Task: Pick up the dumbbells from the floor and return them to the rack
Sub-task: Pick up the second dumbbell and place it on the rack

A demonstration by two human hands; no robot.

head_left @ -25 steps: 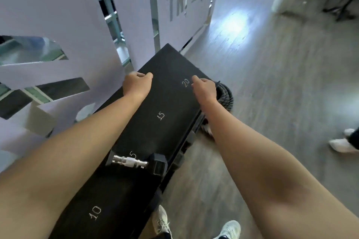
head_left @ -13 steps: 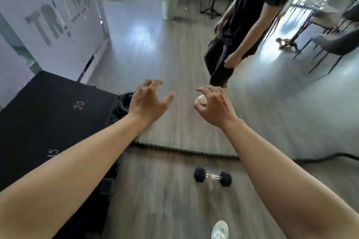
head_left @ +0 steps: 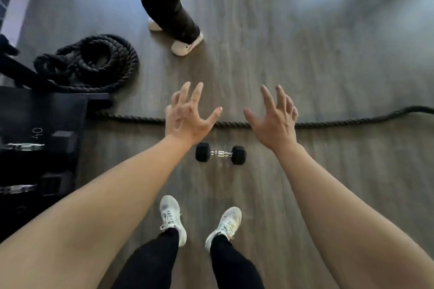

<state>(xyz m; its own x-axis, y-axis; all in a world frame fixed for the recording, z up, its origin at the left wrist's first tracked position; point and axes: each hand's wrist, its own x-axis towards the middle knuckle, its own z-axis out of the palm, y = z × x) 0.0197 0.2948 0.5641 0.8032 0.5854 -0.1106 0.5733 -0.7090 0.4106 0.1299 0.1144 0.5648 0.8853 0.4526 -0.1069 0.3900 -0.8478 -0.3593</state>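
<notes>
Head view, looking down: dumbbell [head_left: 221,153] lying on wood floor [head_left: 328,54], just ahead of white sneakers [head_left: 172,217]. Left hand [head_left: 187,117] and right hand [head_left: 273,122] both spread wide, holding nothing, above it. Rack [head_left: 35,124] at left edge, rope coil [head_left: 94,61] beyond. Second person's legs [head_left: 169,4] up top.

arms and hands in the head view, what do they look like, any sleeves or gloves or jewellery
Both forearms are bare as far up as the picture shows, no sleeve in view. The left hand and right hand wear no gloves, and no watch or wristband shows. The frame is too blurred to rule out a ring.
</notes>
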